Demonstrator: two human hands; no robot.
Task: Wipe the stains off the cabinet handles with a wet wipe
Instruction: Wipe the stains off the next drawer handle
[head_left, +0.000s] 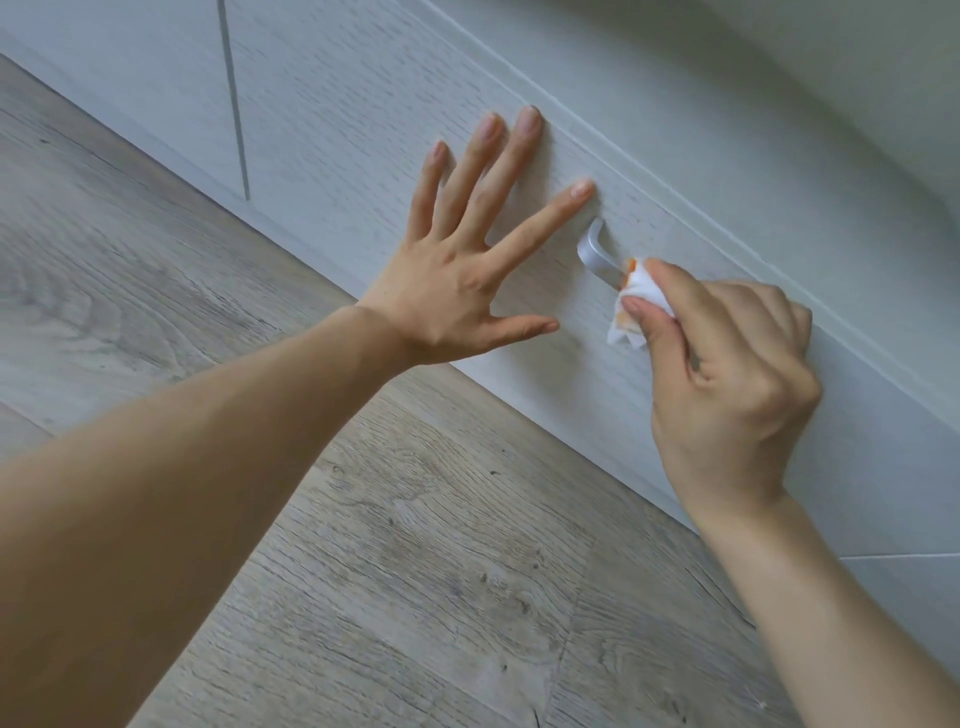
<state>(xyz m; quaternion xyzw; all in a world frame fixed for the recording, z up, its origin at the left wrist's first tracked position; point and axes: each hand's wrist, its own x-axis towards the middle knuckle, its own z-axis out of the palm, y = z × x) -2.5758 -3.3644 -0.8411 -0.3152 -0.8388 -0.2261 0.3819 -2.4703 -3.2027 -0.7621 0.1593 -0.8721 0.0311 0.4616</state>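
On cabinet front (332, 93): one handle (597, 254), one wipe (631, 306) (orange-stained) pinched by right hand (727, 374); left hand (467, 265) spread flat.

Wipe (641, 299) on handle (597, 254), right of left hand (457, 291)

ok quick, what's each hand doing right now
Left hand: open, fingers spread flat on the pale grey wood-grain cabinet front.
Right hand: pinching the orange-stained white wet wipe against the silver metal handle.
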